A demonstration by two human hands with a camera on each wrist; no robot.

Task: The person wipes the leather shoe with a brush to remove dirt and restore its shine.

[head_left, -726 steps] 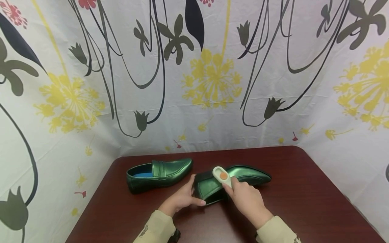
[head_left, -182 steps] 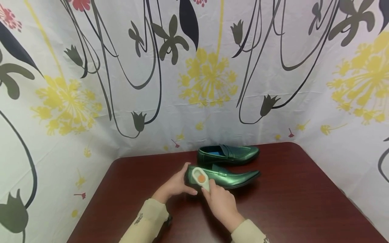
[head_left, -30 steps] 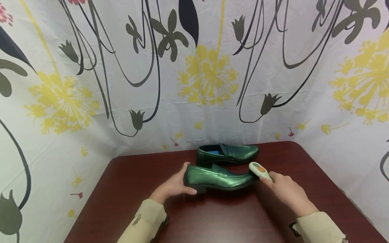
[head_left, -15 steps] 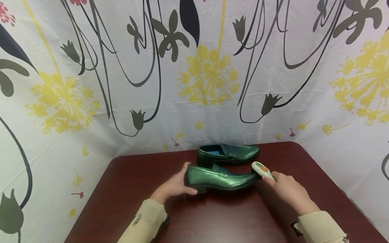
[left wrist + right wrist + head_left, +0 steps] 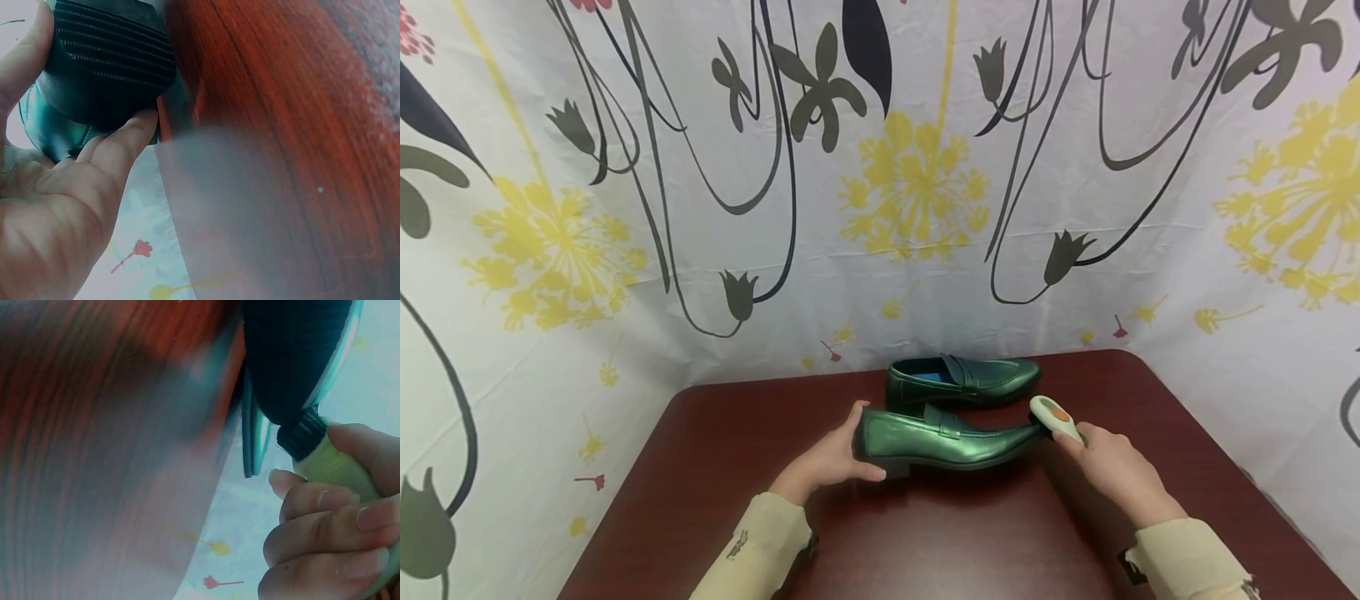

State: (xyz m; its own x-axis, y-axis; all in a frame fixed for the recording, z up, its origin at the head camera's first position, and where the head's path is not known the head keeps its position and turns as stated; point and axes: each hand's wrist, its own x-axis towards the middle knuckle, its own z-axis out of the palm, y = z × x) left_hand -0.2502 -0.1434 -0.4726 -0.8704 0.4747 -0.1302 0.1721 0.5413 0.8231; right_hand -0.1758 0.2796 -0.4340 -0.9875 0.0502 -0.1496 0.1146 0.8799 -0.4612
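Note:
A shiny green loafer (image 5: 943, 446) is gripped round its heel by my left hand (image 5: 827, 457), thumb low and fingers behind. The left wrist view shows the ridged underside of the heel (image 5: 112, 53) turned toward the camera. My right hand (image 5: 1112, 472) holds a small shoe brush (image 5: 1051, 417) by its pale green handle, which carries an orange spot. Dark bristles (image 5: 303, 434) meet the tip of the loafer's toe in the right wrist view. Part of the handle is covered by my right fingers. Behind, a matching loafer (image 5: 996, 382) with a blue insole points its toe right.
Everything is on a dark red-brown table (image 5: 737, 417) with rounded far corners. A white flower-printed cloth (image 5: 820, 250) hangs close round its back and sides. The second loafer stands near the back edge, just behind the held one.
Within the last second the brush slides slightly right at the toe tip; the left hand stays put. About six seconds ago the brush was at the heel. Much earlier, one loafer stood at the left.

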